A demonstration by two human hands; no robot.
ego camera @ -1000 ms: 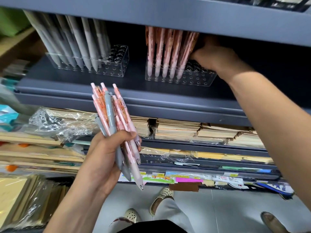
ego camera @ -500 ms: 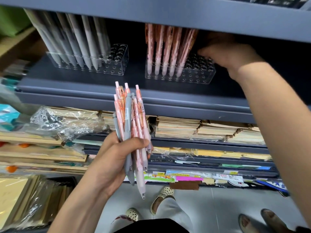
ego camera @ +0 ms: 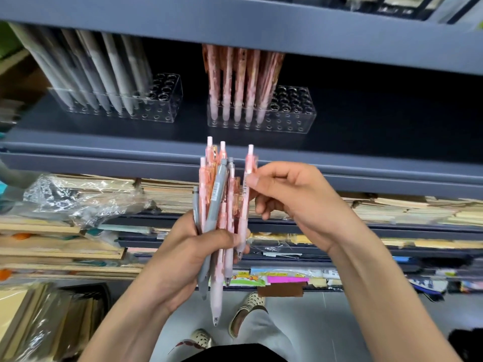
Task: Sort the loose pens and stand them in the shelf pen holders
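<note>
Head view looks down at a grey shelf [ego camera: 235,142] carrying two clear pen holders. The left hand [ego camera: 183,259] is closed around a mixed bundle of loose pens [ego camera: 219,210], pink and grey, held upright just below the shelf's front edge; their lower ends poke out under the fist and the exact count is hard to tell because the barrels overlap. The right hand [ego camera: 298,202] pinches one pink pen [ego camera: 244,202] at the bundle's right side, thumb and forefinger near its upper end; whether that pen is free of the left hand's grip cannot be made out, since its lower part runs behind the left thumb.

On the shelf, the right-hand holder [ego camera: 287,118] stands directly above the bundle, with pink pens [ego camera: 240,82] filling its left part; their tops are cut off by the shelf board above. The left-hand holder [ego camera: 156,100], further left on the same shelf, carries grey pens [ego camera: 104,74], blurred and likewise cut off above. Below the shelf lie stacks of paper goods [ego camera: 167,194], smeared by motion.
</note>
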